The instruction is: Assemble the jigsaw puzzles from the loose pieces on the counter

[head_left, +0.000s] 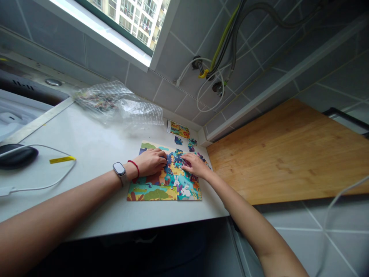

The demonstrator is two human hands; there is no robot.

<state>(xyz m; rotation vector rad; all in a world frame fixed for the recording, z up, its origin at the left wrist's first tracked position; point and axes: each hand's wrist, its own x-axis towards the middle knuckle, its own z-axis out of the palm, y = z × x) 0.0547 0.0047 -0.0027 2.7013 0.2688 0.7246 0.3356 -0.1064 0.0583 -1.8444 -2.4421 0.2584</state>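
A colourful jigsaw puzzle (161, 193) with rabbits and trees lies on the white counter, partly covered by both hands. My left hand (152, 161), with a grey band and a red string at the wrist, rests on its upper left part, fingers close together; what they press or hold is hidden. On the upper right part is my right hand (194, 164), thumb and fingers apart, touching the puzzle beside dark blue pieces. Loose pieces (178, 141) lie behind the puzzle, with more pieces (191, 144) to their right. A small picture card (179, 129) sits near the wall.
A clear plastic bag (106, 102) with colourful contents lies at the back left of the counter (86, 144). A black mouse-shaped object (19, 156) and a white cable are at the left. A wooden board (291, 154) stands at the right. Cables hang on the tiled wall.
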